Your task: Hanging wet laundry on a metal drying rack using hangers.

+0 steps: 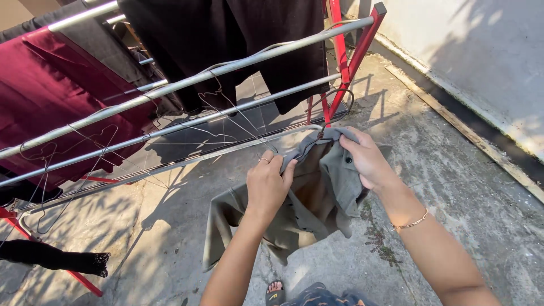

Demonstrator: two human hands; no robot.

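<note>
From the head camera, the left hand [266, 184] pinches the collar of a grey button-up shirt [317, 204], and the right hand [365, 158] grips the other shoulder, both sets of fingers closed on cloth. The shirt hangs on a thin wire hanger [334, 110] just below the drying rack [187, 82]. Best to keep both shoulders level while seating the limp, soft fabric. The rack's smooth metal rails sit in a red frame, above rough concrete floor [453, 187].

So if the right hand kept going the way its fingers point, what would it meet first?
The right hand points up-left over the grey shirt it grips. Beyond that, probably the lowest silver rail of the drying rack, though depth is unclear.
</note>
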